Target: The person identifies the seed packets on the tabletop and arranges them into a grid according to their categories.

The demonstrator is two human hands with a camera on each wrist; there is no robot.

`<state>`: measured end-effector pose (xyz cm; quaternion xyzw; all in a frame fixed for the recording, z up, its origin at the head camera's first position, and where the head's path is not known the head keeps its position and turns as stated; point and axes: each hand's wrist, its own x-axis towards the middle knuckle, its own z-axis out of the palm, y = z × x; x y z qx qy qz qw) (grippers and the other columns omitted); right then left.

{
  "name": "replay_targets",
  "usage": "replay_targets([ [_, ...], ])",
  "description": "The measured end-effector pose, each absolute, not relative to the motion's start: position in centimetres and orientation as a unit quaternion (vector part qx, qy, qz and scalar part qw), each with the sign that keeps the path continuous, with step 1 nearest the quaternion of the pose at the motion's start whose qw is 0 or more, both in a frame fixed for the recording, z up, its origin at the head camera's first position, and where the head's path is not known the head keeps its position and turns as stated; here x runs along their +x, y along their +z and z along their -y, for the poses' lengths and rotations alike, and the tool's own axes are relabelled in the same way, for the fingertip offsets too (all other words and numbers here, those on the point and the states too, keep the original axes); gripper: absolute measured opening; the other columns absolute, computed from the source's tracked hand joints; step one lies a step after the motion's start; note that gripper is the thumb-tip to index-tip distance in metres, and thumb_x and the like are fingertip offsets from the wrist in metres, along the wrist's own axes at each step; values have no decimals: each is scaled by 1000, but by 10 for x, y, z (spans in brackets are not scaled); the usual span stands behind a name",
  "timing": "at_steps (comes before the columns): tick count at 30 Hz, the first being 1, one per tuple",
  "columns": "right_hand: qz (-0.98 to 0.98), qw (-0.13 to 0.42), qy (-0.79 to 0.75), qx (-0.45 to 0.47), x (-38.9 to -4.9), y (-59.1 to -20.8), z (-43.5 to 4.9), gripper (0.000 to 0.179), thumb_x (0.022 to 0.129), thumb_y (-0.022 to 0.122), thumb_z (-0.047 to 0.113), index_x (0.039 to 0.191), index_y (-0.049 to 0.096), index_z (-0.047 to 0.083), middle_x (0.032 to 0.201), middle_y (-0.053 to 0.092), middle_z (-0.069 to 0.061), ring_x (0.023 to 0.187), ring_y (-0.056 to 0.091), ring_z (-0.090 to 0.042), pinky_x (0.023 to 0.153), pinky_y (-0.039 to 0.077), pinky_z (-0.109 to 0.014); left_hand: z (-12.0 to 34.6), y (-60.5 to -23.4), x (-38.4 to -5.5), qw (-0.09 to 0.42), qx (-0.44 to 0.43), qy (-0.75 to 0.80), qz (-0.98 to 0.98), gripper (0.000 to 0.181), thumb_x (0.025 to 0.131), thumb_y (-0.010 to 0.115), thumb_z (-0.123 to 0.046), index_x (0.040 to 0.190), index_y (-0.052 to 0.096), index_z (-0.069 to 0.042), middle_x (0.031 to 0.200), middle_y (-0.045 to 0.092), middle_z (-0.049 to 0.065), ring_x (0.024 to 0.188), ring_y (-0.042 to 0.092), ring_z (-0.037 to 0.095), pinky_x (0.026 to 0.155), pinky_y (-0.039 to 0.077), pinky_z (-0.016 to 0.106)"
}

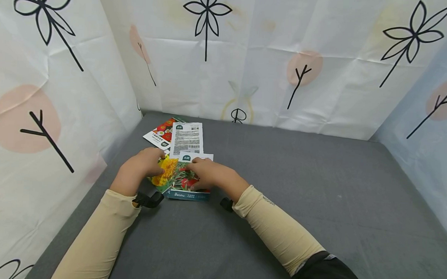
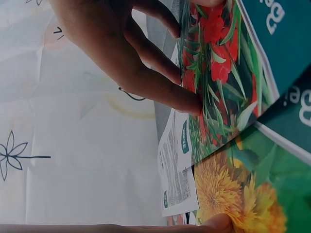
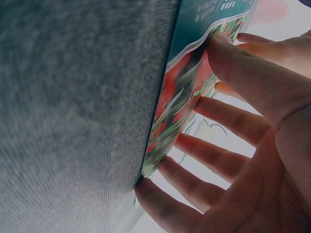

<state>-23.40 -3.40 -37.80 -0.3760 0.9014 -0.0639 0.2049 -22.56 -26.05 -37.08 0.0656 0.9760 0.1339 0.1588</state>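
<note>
Several flower seed packets lie overlapping at the left of the grey table. My right hand (image 1: 207, 174) rests on the red-flower seed packet (image 1: 189, 195), its fingers spread and touching the printed face in the right wrist view. This packet overlaps the yellow-flower seed packet (image 1: 167, 170). My left hand (image 1: 141, 167) is at the left edge of the yellow-flower packet; one straight digit touches its face in the left wrist view. Its other fingers are mostly hidden. Behind them lies a white text-covered seed packet (image 1: 187, 138), overlapping another red-flower packet (image 1: 164, 130).
The grey tabletop (image 1: 300, 192) extends to the right and in front of the packets. White printed cloth (image 1: 249, 65) hangs behind the table and along both sides. A black wrist strap (image 1: 149, 199) is on the left wrist.
</note>
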Motion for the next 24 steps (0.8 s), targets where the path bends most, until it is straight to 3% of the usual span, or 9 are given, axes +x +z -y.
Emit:
replay_targets([
  [5, -901, 205, -63, -377, -234, -377, 32, 65, 102, 73, 37, 159, 49, 19, 166, 42, -12, 148, 46, -33, 118, 45, -46, 260, -368, -225, 155, 67, 136, -976, 58, 94, 76, -15, 142, 58, 12, 145, 57, 35, 110, 56, 39, 96, 53, 54],
  [24, -903, 210, -63, -369, -234, -379, 27, 66, 101, 74, 37, 159, 49, 19, 166, 41, -12, 149, 45, -35, 119, 45, -46, 259, -368, -223, 156, 68, 134, -976, 58, 94, 76, -14, 142, 57, 13, 145, 56, 36, 109, 57, 39, 92, 53, 54],
])
